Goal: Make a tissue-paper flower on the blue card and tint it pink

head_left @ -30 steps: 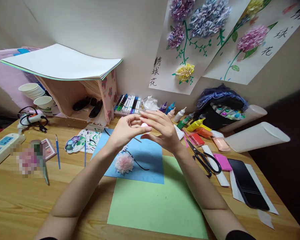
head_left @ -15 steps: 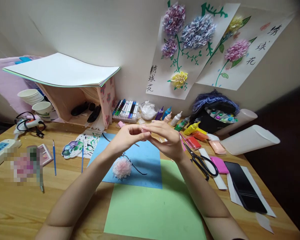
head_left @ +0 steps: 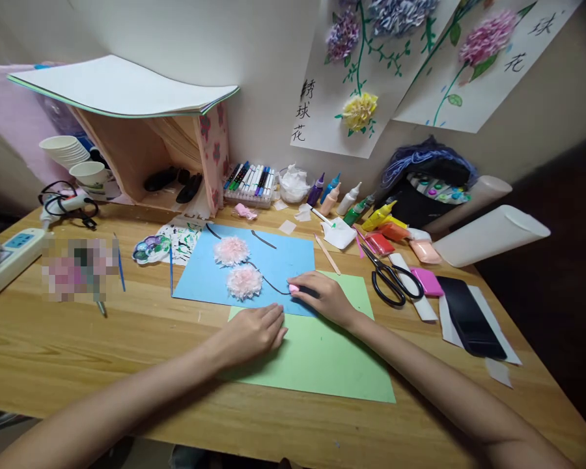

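My right hand (head_left: 322,299) rests on the blue paper sheet (head_left: 283,260), fingers curled and pinching a small pink ball (head_left: 293,288) against it, beside a thin dark stem line. My left hand (head_left: 254,332) lies flat with fingers stretched out on the near left corner of the green paper sheet (head_left: 332,358), holding nothing. Two fluffy pink paper flowers (head_left: 231,250) (head_left: 244,281) sit on the blue sheet, just left of the right hand.
Black scissors (head_left: 388,283), paint tubes (head_left: 381,218), a marker set (head_left: 251,182) and a black phone (head_left: 466,316) lie to the right and back. A wooden shelf (head_left: 141,150), paper cups (head_left: 81,166), a power strip (head_left: 10,257) and brushes stand left. Rolled white paper (head_left: 488,234) lies far right.
Both hands came down from mid-air, where they worked the pink ball together. The right hand now presses the ball on the blue sheet; the left lies flat on the green sheet.
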Action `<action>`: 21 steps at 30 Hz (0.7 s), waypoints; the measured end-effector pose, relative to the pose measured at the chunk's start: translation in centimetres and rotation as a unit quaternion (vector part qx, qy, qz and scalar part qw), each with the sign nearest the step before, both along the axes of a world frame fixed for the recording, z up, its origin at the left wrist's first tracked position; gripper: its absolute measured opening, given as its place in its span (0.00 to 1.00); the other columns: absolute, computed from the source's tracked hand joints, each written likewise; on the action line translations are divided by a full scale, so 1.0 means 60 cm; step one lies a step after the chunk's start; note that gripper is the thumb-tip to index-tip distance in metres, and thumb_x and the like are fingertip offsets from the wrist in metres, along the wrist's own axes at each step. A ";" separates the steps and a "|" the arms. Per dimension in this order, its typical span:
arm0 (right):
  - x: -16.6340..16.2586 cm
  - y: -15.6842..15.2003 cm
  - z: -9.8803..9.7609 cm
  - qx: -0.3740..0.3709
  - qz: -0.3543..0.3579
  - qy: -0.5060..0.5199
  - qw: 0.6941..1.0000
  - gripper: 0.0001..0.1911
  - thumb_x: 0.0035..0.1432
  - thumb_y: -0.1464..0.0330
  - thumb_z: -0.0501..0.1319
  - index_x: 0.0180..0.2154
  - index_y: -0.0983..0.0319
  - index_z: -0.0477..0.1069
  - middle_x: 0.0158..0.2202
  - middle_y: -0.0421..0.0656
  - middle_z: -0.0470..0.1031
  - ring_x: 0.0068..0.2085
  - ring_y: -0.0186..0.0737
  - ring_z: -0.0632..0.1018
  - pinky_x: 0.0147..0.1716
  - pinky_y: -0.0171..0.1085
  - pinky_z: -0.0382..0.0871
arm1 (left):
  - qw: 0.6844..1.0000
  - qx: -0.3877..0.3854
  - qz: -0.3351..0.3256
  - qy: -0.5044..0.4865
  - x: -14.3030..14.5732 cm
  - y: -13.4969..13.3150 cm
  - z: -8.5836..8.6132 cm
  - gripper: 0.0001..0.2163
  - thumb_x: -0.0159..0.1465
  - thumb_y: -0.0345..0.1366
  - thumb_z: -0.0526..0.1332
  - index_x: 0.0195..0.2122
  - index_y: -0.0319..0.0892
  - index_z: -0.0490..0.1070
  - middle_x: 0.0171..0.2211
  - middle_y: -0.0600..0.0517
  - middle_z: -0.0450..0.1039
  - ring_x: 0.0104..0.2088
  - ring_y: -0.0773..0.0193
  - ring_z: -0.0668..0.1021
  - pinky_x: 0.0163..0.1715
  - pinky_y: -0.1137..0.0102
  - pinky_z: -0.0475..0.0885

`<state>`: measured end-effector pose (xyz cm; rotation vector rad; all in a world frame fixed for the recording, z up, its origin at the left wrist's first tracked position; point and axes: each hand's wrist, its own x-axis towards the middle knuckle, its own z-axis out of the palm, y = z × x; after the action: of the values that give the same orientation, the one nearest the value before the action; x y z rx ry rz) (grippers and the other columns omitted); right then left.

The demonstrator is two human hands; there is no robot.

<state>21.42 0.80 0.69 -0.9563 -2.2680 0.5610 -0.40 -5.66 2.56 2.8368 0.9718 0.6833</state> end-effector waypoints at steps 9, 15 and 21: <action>-0.006 -0.006 -0.004 0.120 0.018 -0.084 0.989 0.17 0.62 0.68 0.56 0.53 0.60 0.69 0.50 0.46 0.76 0.51 0.40 0.76 0.50 0.42 0.73 | 0.998 0.014 -0.002 0.059 0.006 -0.001 -0.052 0.18 0.67 0.31 0.48 0.54 0.26 0.65 0.53 0.29 0.67 0.54 0.47 0.72 0.47 0.58 0.74; -0.004 -0.009 -0.002 0.123 0.027 -0.175 0.976 0.19 0.64 0.67 0.53 0.56 0.59 0.65 0.56 0.44 0.70 0.59 0.43 0.69 0.55 0.46 0.69 | 0.997 0.041 -0.009 0.066 0.004 0.003 -0.050 0.18 0.67 0.30 0.47 0.52 0.26 0.67 0.51 0.30 0.69 0.52 0.47 0.74 0.44 0.59 0.75; 0.007 -0.009 0.004 0.104 0.079 -0.196 0.972 0.28 0.65 0.64 0.50 0.64 0.63 0.48 0.64 0.49 0.55 0.66 0.43 0.56 0.61 0.51 0.59 | 0.991 0.087 -0.016 0.097 0.005 0.002 -0.042 0.18 0.66 0.29 0.48 0.50 0.23 0.68 0.50 0.28 0.69 0.49 0.47 0.76 0.42 0.60 0.76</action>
<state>21.82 0.26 0.91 -0.8423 -2.7098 0.2028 -0.09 -5.56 0.05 3.1123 0.9324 0.5188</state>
